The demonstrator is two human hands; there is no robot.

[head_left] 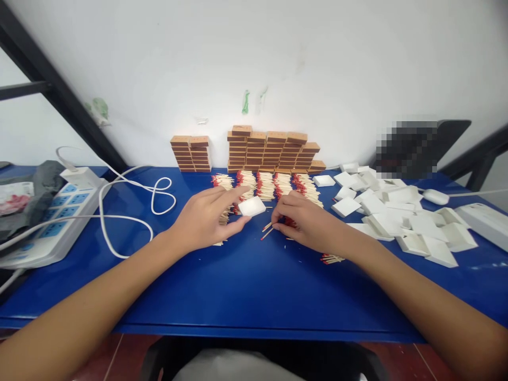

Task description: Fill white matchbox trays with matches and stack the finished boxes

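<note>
Between the thumb and fingers of my left hand is a small white matchbox tray. My right hand pinches a couple of red-tipped matches just to the right of the tray, their heads pointing down and left. Behind both hands lie several rows of matches with red heads; my hands hide part of them. A small bunch of matches rests below my right wrist.
Stacks of brown matchboxes stand against the wall. White trays are heaped at the right. A power strip and white cable lie on the left of the blue table. A dark pixelated device leans at the back right.
</note>
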